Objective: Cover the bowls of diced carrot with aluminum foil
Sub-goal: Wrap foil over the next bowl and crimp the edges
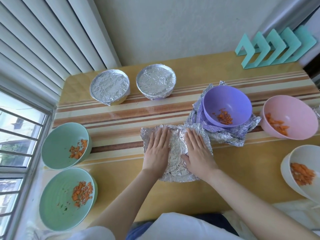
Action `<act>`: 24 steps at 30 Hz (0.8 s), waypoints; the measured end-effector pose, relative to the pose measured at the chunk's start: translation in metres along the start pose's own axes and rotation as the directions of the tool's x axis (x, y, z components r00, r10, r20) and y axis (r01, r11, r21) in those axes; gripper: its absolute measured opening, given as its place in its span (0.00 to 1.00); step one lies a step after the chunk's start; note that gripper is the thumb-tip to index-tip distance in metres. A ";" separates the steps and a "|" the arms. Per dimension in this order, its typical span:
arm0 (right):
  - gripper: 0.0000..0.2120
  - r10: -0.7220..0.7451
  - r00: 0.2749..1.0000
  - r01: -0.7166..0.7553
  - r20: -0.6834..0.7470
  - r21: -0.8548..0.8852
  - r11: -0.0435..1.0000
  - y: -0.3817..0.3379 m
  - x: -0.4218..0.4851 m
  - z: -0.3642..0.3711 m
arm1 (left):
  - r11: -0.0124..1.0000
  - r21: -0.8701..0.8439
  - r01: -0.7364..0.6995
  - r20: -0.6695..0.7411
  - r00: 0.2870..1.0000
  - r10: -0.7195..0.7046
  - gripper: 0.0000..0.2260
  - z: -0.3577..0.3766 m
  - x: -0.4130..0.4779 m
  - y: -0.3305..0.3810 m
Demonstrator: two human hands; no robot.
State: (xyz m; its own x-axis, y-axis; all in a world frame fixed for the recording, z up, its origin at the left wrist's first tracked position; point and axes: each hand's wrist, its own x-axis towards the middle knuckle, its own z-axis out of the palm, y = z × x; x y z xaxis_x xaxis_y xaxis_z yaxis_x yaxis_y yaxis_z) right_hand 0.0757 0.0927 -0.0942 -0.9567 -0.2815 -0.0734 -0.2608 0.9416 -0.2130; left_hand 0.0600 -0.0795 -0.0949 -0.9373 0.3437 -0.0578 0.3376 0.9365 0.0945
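Now both palms lie flat, no grip closed, left hand (156, 150) and right hand (198, 149) pressing the crinkled foil sheet (175, 148) onto the counter (242, 161) just beside the uncovered purple bowl (225, 99), and stroking gently outward from the middle should flatten it without tearing.

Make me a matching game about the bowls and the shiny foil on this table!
Things:
1. purple bowl
2. pink bowl
3. foil sheet
4. back left bowl

States:
A. already covered with foil
B. lies flat under the left hand and right hand
C. sits open on crumpled foil
D. open, just right of the purple one

Pairs: 1-C, 2-D, 3-B, 4-A
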 end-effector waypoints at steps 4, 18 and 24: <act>0.33 0.017 0.999 -0.020 0.042 0.066 0.998 0.006 -0.001 0.002 | 0.980 -0.189 0.057 -0.032 0.997 -0.064 0.23 -0.005 0.001 -0.001; 0.19 0.357 0.934 -0.203 -0.016 0.798 0.568 0.000 0.007 -0.002 | 0.528 -0.821 0.218 -0.023 0.911 -0.411 0.16 -0.007 0.005 -0.007; 0.18 0.398 0.917 -0.214 -0.033 0.800 0.560 -0.004 -0.008 0.005 | 0.387 -0.866 0.317 0.104 0.871 -0.481 0.14 -0.008 -0.005 -0.005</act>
State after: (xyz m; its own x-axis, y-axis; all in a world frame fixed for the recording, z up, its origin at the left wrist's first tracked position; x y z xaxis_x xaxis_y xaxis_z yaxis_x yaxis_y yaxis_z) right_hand 0.0854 0.0901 -0.0972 -0.9851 0.1232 -0.1196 0.1623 0.4403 -0.8831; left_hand 0.0621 -0.0860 -0.0871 -0.9693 -0.1438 -0.1995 -0.2419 0.4116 0.8787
